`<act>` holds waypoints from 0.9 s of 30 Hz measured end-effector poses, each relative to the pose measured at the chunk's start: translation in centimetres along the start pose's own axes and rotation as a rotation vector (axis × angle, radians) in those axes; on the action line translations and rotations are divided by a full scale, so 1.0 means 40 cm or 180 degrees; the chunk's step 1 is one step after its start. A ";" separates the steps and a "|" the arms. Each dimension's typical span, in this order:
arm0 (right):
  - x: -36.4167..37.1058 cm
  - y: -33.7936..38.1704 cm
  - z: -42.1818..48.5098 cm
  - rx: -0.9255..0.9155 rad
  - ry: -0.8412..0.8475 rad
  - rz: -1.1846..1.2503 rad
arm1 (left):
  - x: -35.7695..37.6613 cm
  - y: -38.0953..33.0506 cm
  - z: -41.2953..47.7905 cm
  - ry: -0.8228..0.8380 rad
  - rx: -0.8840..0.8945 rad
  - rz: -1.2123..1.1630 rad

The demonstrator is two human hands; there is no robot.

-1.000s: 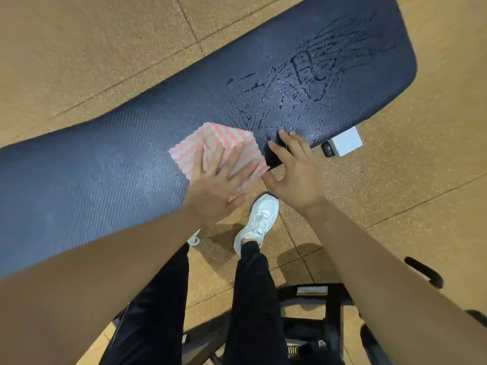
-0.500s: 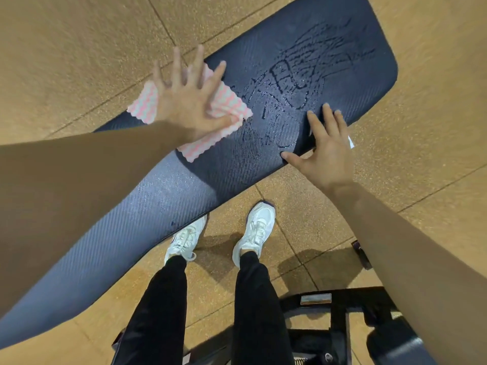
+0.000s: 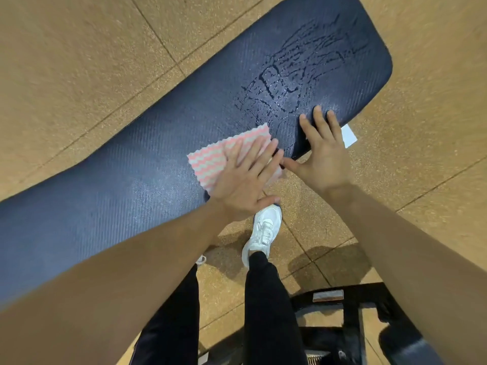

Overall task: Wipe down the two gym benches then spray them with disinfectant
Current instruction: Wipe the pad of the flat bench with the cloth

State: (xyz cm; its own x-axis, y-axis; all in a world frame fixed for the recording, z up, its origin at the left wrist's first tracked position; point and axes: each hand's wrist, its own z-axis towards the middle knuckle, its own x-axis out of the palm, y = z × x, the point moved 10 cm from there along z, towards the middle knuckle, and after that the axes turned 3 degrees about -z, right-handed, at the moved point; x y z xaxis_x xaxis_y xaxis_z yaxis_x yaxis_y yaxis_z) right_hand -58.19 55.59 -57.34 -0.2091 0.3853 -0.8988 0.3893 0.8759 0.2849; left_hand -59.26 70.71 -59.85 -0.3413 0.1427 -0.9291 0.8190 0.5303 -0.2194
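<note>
Both flat: left hand (image 3: 245, 185) presses pink cloth (image 3: 210, 156) on wet-streaked navy bench (image 3: 131, 159), right hand (image 3: 324, 156) alongside

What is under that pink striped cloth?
The dark blue bench pad lies under the cloth, and the left hand presses flat on top. Whether the pad beneath is wet or dry is hidden by the cloth.

Tan floor (image 3: 79, 75), white sneaker (image 3: 263, 230), black frame (image 3: 369, 293)
</note>
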 end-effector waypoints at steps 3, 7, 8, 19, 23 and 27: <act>-0.003 -0.003 -0.002 0.0050 0.0000 -0.0083 | -0.010 0.057 -0.012 0.0035 -0.0215 0.0042; -0.004 -0.003 -0.002 0.0085 0.0023 -0.0084 | -0.025 0.141 -0.012 0.0218 -0.0387 0.0136; -0.002 -0.001 -0.001 0.0069 0.0048 -0.0060 | -0.035 0.163 0.004 0.0249 -0.0406 0.0115; 0.007 -0.005 0.009 0.0019 0.0171 -0.0248 | -0.177 0.491 0.247 0.0085 -0.1775 -0.0770; 0.005 -0.002 0.009 -0.0013 0.0272 -0.0340 | -0.155 0.403 0.242 0.0086 -0.1576 -0.0226; 0.001 0.000 0.014 -0.0065 0.0356 -0.0372 | -0.086 0.247 0.180 0.0191 -0.1321 -0.0100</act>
State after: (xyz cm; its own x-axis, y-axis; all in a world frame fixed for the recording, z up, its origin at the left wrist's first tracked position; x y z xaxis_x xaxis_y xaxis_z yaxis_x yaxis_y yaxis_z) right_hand -57.69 55.42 -57.55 -0.3510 0.3092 -0.8838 0.3384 0.9220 0.1882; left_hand -46.70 69.44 -60.95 -0.3994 0.1630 -0.9022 0.5567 0.8250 -0.0973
